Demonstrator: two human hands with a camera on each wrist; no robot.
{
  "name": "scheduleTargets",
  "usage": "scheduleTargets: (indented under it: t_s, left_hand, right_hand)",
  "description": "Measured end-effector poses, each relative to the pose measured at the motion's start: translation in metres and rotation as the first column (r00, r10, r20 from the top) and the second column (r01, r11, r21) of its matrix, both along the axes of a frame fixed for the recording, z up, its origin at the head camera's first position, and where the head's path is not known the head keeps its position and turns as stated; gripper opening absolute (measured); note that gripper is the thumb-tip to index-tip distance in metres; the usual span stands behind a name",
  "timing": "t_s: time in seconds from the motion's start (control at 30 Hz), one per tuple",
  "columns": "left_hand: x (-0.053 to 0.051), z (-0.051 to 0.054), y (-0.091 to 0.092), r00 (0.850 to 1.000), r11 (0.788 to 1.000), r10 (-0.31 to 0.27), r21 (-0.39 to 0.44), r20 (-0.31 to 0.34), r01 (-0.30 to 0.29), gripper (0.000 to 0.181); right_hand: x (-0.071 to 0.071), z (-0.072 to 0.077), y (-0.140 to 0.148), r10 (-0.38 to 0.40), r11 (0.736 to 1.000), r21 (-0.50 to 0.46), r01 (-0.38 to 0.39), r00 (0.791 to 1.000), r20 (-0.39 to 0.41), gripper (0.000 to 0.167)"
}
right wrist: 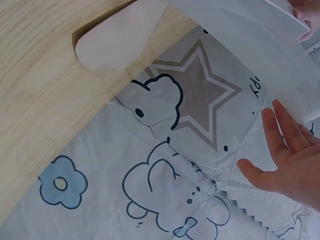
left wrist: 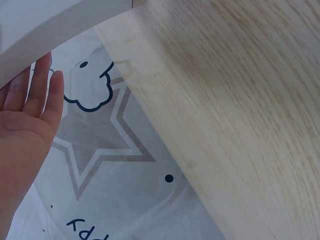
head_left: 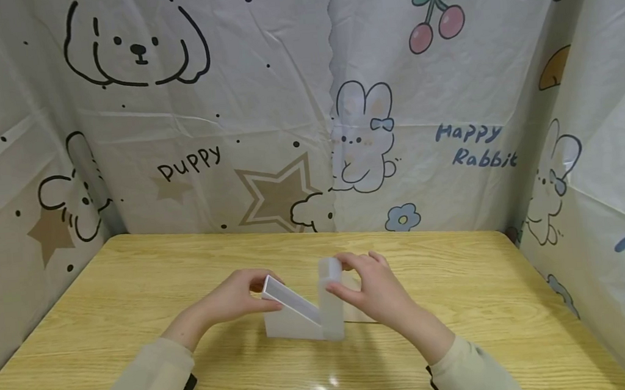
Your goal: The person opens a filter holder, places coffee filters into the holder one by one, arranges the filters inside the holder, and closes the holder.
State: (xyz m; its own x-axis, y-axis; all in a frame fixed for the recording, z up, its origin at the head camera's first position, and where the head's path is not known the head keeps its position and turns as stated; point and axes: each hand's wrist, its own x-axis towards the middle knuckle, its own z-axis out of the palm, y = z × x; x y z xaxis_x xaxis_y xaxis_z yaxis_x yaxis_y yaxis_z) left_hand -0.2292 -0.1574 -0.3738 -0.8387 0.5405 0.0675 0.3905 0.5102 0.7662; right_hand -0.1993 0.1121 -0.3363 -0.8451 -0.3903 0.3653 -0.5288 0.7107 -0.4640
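A white box-like holder (head_left: 292,328), with a sloping open top on the left and a tall upright part (head_left: 331,316) on the right, stands on the wooden table. My left hand (head_left: 238,296) grips the raised left end, thumb on the near side and fingers partly hidden behind it. Thumb and fingers of my right hand (head_left: 371,282) pinch the upper end of the tall part. In the right wrist view, its outer fingers (right wrist: 274,135) spread beside the white surface (right wrist: 240,35). The holder's exact kind cannot be told.
Behind the right hand sits a pale flat piece (right wrist: 115,45) with a rounded end, partly hidden in the head view. A white cloth (head_left: 261,101) printed with cartoon animals hangs around the back and sides of the table (head_left: 174,261).
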Motion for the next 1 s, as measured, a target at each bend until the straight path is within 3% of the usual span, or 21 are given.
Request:
scheduleTargets:
  t_s: [0.47, 0.8, 1.0]
  left_hand:
    - [0.000, 0.001, -0.011, 1.000, 1.000, 0.008, 0.008, 0.026, -0.008, 0.029]
    - [0.000, 0.005, -0.018, 0.999, 1.000, 0.004, 0.014, 0.037, -0.004, 0.031]
    - [-0.001, 0.005, -0.021, 0.999, 1.000, 0.003, 0.013, 0.035, -0.003, 0.032]
  right_hand:
    - [0.001, 0.001, 0.012, 0.000, 0.998, -0.061, 0.006, 0.995, 0.097, 0.044]
    - [-0.004, -0.004, 0.021, 0.079, 0.989, -0.134, -0.059, 0.985, 0.152, 0.039]
    - [-0.004, -0.006, 0.028, 0.074, 0.988, -0.146, -0.045, 0.977, 0.200, 0.036]
